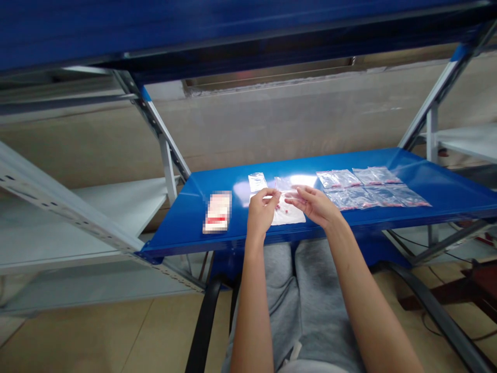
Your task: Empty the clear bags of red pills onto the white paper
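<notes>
A small clear plastic bag (284, 183) is between my hands above the blue shelf. My left hand (261, 211) pinches at the bag's left side, thumb and forefinger together. On the bag's right side is my right hand (315, 205), its fingers bent around the thin film; the exact grip is hard to make out. Beneath them lies a white sheet (289, 217), possibly cloth or paper, with several small red pieces (286, 211) on it. Just behind my left hand, a flat clear bag (257, 181) rests on the shelf.
Flat clear bags (351, 198) with red contents lie in two rows at the right. A blurred-out pink and white packet (217, 212) is at the left. The blue shelf (186, 223) has metal uprights at both sides and another blue shelf (233, 31) overhead.
</notes>
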Available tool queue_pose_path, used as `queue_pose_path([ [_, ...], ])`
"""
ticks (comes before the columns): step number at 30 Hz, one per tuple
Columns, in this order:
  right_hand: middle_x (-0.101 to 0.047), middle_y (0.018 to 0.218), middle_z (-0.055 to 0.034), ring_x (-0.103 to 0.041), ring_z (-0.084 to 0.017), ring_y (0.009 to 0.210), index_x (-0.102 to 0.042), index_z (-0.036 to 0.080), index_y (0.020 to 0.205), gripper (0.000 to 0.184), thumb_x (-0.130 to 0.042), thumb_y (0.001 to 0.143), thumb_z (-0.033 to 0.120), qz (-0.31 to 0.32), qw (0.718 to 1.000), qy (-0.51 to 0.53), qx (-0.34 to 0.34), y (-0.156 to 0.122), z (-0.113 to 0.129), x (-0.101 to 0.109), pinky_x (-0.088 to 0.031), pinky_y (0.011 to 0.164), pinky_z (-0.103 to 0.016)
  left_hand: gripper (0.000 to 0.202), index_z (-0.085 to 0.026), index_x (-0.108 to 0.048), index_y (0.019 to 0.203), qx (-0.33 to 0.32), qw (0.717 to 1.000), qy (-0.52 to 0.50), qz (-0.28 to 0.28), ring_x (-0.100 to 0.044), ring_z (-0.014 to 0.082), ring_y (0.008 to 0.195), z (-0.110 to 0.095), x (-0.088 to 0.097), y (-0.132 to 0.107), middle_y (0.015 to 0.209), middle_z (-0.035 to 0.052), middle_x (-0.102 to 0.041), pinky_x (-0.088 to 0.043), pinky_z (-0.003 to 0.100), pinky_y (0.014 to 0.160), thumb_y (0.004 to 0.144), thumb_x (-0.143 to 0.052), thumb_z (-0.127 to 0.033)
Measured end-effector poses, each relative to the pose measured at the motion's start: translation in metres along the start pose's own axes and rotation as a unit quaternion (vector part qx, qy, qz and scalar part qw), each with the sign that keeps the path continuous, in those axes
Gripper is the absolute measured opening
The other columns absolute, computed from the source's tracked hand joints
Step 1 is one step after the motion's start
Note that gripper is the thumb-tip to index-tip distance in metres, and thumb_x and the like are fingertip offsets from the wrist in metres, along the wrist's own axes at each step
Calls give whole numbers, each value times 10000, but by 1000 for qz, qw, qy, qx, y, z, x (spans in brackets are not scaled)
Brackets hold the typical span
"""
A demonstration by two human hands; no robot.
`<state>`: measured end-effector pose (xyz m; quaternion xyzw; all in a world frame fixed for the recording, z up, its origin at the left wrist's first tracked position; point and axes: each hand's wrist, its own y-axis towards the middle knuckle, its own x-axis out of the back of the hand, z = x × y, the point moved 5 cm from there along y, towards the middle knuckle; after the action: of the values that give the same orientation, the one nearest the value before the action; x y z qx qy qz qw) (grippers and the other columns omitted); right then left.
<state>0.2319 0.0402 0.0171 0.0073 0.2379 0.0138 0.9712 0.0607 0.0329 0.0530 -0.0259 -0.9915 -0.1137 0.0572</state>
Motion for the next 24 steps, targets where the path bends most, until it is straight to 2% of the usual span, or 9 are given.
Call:
queue_pose_path([
  [4,-765,938,-61,-773,-214,931,-718,200,906,307,-918,732,355,-2,1000,1,2,2,-3,11,-628,1017,-384,54,-163,-760,891,-18,995,81,-61,-685,121,720,5,1,2,1015,59,-755,-557,268,738,846,-728,-163],
  [8,-773,913,-66,-783,-223,918,-736,193,887,330,-955,687,336,-5,1000,12,-7,4,-7,22,-620,1040,-382,121,-177,-788,905,-35,986,128,-101,-685,124,731,12,-5,2,1027,55,-755,-552,284,785,818,-749,-101],
  [12,-778,906,-77,-786,-222,913,-752,168,828,358,-1006,595,265,-35,999,16,6,6,-10,31,-630,1014,-325,93,-180,-796,896,-3,987,130,-96,-706,140,735,22,-10,4,966,45,-777,-547,291,793,824,-768,-128],
  [15,-759,850,-65,-781,-204,850,-739,148,743,373,-1032,530,238,-72,997,23,24,7,-11,36,-658,933,-277,60,-181,-806,842,5,986,135,-93,-712,145,732,26,-9,5,924,46,-784,-538,274,763,807,-789,-135],
  [20,-757,835,-59,-777,-192,797,-740,140,726,381,-1040,500,201,-97,994,37,28,8,-9,39,-677,844,-252,47,-169,-811,810,14,996,78,-38,-717,153,723,28,-12,8,883,55,-806,-536,254,720,789,-791,-131],
  [24,-760,833,-56,-781,-191,786,-742,146,723,392,-1048,487,205,-102,994,39,31,8,-7,39,-682,833,-254,70,-159,-808,856,23,998,50,-10,-722,155,717,26,-11,8,871,57,-810,-538,254,717,838,-741,-152],
])
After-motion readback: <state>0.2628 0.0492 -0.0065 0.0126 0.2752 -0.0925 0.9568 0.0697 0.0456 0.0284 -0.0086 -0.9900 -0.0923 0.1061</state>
